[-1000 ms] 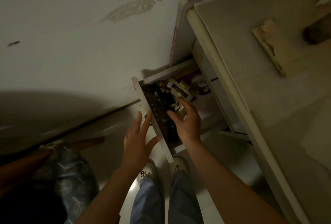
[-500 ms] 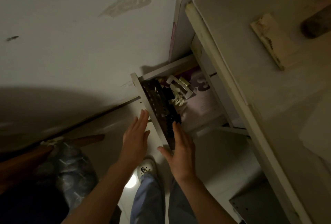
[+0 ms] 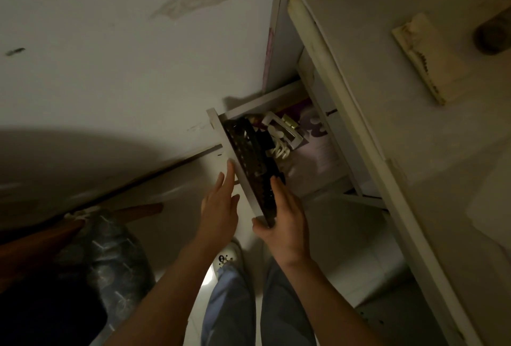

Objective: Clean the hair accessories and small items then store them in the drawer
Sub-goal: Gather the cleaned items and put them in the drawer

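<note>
A white drawer (image 3: 219, 133) stands pulled out from under the desk. Inside lie a dark perforated tray (image 3: 243, 146), a white hair claw (image 3: 279, 150), a white rectangular frame (image 3: 289, 131) and a purple printed sheet (image 3: 318, 149). My left hand (image 3: 218, 207) is flat, its fingertips touching the outer face of the drawer front. My right hand (image 3: 284, 218) holds the near end of the drawer front, fingers along the inside over the dark tray, thumb round the corner.
The pale desk top (image 3: 414, 166) runs along the right, with a worn wooden block (image 3: 425, 55) and a dark round object (image 3: 495, 33) on it. A white wall (image 3: 110, 69) is close on the left. A patterned bag (image 3: 110, 257) and wooden furniture (image 3: 41, 238) sit lower left.
My right hand came out of the drawer's contents and took hold of the near end of the drawer front. My left hand straightened and its fingertips reached the drawer front's outer face.
</note>
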Demonstrator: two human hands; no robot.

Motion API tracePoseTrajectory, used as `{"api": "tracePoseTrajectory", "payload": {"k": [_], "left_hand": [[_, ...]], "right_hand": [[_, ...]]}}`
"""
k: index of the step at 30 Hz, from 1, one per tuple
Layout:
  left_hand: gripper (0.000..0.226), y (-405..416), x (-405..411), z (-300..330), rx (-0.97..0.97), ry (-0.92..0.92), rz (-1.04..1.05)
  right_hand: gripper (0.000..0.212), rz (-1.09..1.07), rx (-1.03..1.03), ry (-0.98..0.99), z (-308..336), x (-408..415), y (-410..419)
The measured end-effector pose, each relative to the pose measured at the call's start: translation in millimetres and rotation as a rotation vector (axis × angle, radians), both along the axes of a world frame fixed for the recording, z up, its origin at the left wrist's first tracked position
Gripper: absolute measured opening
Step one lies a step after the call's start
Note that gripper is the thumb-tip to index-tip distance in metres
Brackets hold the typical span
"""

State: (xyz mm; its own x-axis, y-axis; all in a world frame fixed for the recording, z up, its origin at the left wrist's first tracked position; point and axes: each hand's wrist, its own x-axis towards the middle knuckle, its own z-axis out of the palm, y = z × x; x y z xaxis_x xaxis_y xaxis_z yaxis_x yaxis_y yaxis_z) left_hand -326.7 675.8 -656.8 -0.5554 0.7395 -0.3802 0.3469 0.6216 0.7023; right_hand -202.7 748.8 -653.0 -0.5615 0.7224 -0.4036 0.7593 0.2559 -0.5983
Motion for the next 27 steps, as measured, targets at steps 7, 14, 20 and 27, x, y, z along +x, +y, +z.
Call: {"api": "tracePoseTrajectory", "payload": {"k": [7,14,20,27], "left_hand": [[0.076,29.9,2.9,4.8,0.046,-0.097,-0.069],[0.073,59.9,7.6,8.9,-0.003,-0.082,-0.143],[0.075,64.6,5.3,4.0,0.005,-0.063,-0.178],[0.088,51.0,-19.5,-12.0,0.049,0.041,-0.417]], "right_hand": [[0.085,-0.137,0.056,0.023,3.7,11.9,18.4],[0.077,-0.198,0.086,0.024,3.3,21.7,39.3],[0.07,-0.083,0.227,0.027,12.3,15.9,11.3],[0.114,0.038,0.355,-0.265,-17.5,9.6,-43.0]]}}
